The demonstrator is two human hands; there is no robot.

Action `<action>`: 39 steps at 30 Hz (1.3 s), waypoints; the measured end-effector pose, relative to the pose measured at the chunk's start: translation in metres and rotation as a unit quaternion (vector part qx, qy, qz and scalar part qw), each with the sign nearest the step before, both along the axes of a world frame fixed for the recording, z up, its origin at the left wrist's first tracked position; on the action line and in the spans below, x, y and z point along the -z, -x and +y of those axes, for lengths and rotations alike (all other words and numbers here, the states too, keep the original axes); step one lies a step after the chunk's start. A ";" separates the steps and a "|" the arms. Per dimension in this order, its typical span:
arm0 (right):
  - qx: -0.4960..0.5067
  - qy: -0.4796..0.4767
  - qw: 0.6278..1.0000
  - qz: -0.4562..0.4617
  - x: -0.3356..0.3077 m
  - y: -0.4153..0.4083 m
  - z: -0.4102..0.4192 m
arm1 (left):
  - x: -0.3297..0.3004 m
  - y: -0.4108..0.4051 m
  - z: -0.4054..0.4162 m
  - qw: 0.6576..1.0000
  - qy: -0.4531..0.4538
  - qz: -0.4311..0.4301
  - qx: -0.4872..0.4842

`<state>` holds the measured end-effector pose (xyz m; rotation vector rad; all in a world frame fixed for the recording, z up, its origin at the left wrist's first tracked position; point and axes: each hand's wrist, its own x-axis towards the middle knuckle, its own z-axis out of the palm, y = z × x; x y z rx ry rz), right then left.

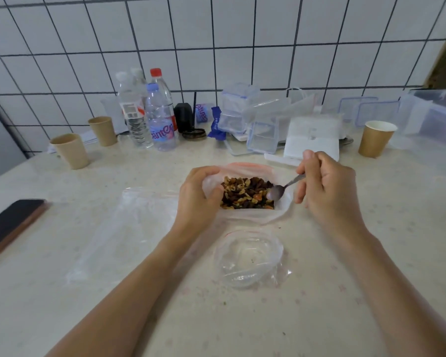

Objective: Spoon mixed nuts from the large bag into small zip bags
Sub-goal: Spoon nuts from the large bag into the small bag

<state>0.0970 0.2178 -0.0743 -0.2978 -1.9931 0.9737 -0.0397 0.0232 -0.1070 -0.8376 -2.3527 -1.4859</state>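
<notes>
Large bag (245, 217) of nuts (245, 193) was held open at rim by left hand (198, 197), fingers curled. Spoon (281, 190) was pinched by right hand (327, 186), bowl at nuts. Small bag (247, 258) lay open on worktop (371, 279), nearer. Film judged thin, limp, slippery; rim grip advised.

Your head camera looks forward and down, close above your left hand (198, 194) and right hand (327, 186). Beyond them rises the tiled wall (242, 42).
</notes>
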 end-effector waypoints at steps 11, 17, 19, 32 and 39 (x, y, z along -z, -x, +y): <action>-0.031 0.238 0.966 -0.099 0.018 0.014 0.004 | 0.003 0.002 0.004 0.999 0.028 -0.009 -0.022; -0.085 0.344 0.926 -0.130 0.022 0.018 0.004 | 0.002 0.003 0.004 0.999 0.032 -0.027 -0.016; -0.078 0.357 0.922 -0.129 0.022 0.018 0.005 | 0.001 0.004 0.003 0.999 0.035 -0.040 -0.009; -0.028 0.375 0.924 -0.074 0.015 0.011 0.010 | -0.013 -0.003 -0.009 0.993 0.106 0.043 -0.003; -0.031 0.387 0.920 -0.054 0.004 0.006 0.011 | -0.041 -0.023 -0.021 0.978 0.154 0.006 0.138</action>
